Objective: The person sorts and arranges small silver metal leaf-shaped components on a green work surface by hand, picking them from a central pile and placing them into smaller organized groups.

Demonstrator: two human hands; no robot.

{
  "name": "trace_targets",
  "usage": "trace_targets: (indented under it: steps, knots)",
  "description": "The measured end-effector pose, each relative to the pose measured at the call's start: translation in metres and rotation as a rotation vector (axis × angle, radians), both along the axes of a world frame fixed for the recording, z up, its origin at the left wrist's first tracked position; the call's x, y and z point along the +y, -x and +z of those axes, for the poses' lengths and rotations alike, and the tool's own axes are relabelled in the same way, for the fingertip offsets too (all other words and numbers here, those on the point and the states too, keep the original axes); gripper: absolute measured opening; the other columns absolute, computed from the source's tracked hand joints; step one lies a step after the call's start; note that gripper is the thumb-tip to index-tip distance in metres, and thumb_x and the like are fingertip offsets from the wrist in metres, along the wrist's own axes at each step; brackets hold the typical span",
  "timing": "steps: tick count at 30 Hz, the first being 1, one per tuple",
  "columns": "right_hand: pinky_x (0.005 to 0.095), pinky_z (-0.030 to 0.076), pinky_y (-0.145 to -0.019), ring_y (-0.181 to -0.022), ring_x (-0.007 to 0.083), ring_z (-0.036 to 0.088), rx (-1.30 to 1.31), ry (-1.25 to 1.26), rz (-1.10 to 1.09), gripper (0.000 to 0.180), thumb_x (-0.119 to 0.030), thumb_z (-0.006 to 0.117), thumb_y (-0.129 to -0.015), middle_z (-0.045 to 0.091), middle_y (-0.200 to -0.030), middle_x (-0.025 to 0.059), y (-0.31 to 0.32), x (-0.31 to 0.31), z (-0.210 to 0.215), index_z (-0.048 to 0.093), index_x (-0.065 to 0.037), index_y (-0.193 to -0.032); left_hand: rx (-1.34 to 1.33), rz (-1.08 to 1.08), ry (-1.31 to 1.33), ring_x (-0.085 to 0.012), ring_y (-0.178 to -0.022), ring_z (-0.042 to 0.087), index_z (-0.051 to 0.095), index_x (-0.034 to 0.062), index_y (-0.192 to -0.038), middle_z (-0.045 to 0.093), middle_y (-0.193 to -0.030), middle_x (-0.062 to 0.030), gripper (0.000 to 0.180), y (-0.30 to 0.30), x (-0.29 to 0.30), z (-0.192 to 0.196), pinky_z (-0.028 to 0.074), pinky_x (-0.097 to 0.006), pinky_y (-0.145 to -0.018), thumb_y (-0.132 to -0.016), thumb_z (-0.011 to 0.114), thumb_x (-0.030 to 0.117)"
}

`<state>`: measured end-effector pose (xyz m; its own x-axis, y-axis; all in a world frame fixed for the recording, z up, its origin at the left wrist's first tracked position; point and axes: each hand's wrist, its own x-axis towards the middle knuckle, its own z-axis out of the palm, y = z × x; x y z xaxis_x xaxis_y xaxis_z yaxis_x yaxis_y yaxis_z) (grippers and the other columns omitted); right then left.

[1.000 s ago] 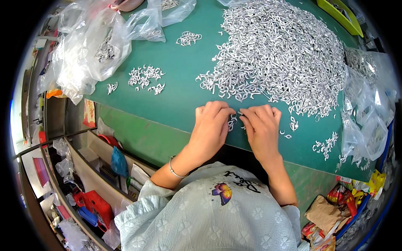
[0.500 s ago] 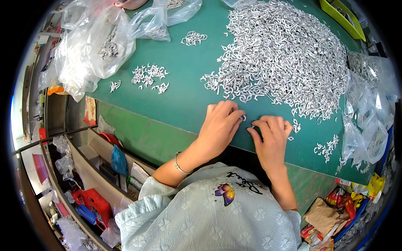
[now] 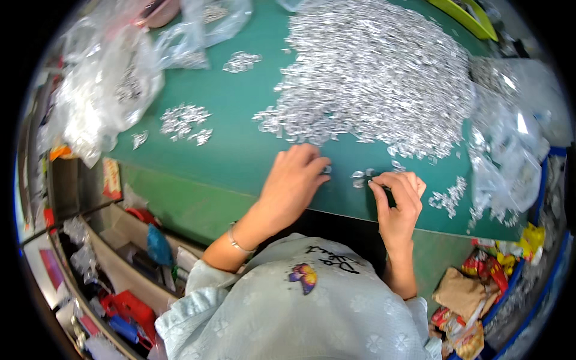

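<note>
My left hand [image 3: 295, 175] is over the green tabletop near its front edge, thumb and fingers pinched on a small silver metal piece [image 3: 326, 170]. To its right, my right hand [image 3: 401, 195] has its thumb and index finger drawn together; motion blur hides what, if anything, lies between the tips. A few loose silver pieces [image 3: 359, 178] lie just left of those fingertips. Beyond both hands spreads a large heap of small silver metal pieces [image 3: 378, 78], many looking like open loops or links.
Small piles of silver pieces lie at left [image 3: 183, 122], farther back [image 3: 242, 62] and at right [image 3: 449, 197]. Clear plastic bags [image 3: 114, 90] crowd the left; more bags [image 3: 510, 162] lie right. A yellow-green tray [image 3: 468, 18] stands at the back. Open drawers [image 3: 129, 246] are lower left.
The whole view has shifted, with the table sliding left. My right hand has moved right, away from my left, uncovering loose pieces between them. My left hand keeps its pinch.
</note>
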<state>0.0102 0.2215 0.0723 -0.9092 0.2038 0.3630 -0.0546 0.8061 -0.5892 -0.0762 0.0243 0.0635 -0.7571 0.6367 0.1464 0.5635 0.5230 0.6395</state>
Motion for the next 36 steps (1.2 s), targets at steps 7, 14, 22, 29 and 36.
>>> trace_targets:
  steps: [7, 14, 22, 29, 36]
  knots:
    - [0.0341, 0.039, -0.086, -0.082, 0.0225, 0.061, -0.083, -0.204, -0.444, 0.007, -0.005, 0.072, -0.081, 0.069, -0.087, 0.0057, -0.053, 0.09, -0.003, 0.069, -0.005, -0.088, -0.014, -0.004, -0.069, -0.0321, -0.095, 0.057, 0.06, 0.0007, -0.102, 0.055, -0.101, -0.0129, 0.027, -0.002, 0.009, -0.004, 0.048, -0.039, -0.081, -0.077, 0.07, -0.003]
    - [0.0355, 0.04, -0.083, -0.088, 0.0253, 0.058, -0.068, -0.256, -0.521, 0.007, -0.004, 0.07, -0.083, 0.063, -0.089, 0.0077, -0.055, 0.093, 0.0, 0.069, -0.003, -0.09, -0.064, 0.009, -0.128, -0.0327, -0.097, 0.056, 0.056, 0.0009, -0.098, 0.055, -0.101, -0.0136, 0.027, -0.003, 0.008, -0.004, 0.047, -0.039, -0.084, -0.076, 0.067, -0.009]
    - [0.0342, 0.042, -0.08, -0.086, 0.0262, 0.058, -0.057, 0.02, -0.191, 0.01, 0.001, 0.068, -0.082, 0.063, -0.088, 0.0106, -0.022, 0.036, 0.011, 0.068, -0.001, -0.092, -0.095, -0.036, -0.188, -0.0319, -0.093, 0.056, 0.058, -0.0001, -0.092, 0.056, -0.097, -0.0126, 0.019, 0.01, 0.004, -0.008, 0.047, -0.038, -0.08, -0.077, 0.066, -0.009]
    - [0.0349, 0.042, -0.079, -0.084, 0.0267, 0.059, -0.065, 0.06, -0.097, 0.011, 0.001, 0.069, -0.082, 0.064, -0.088, 0.011, -0.014, 0.026, 0.006, 0.067, 0.0, -0.093, 0.069, 0.237, -0.275, -0.0266, -0.079, 0.061, 0.063, -0.0007, -0.087, 0.063, -0.091, -0.0113, 0.015, 0.031, -0.034, -0.009, 0.051, -0.033, -0.071, -0.076, 0.07, -0.007]
    - [0.0355, 0.042, -0.078, -0.085, 0.0276, 0.059, -0.095, 0.021, -0.003, 0.016, 0.0, 0.071, -0.079, 0.065, -0.092, 0.0107, -0.013, 0.023, 0.005, 0.067, -0.001, -0.094, 0.222, 0.685, -0.149, -0.0317, -0.08, 0.061, 0.062, -0.0009, -0.089, 0.061, -0.089, -0.0151, 0.011, 0.047, -0.098, -0.022, 0.05, -0.038, -0.072, -0.08, 0.068, -0.005]
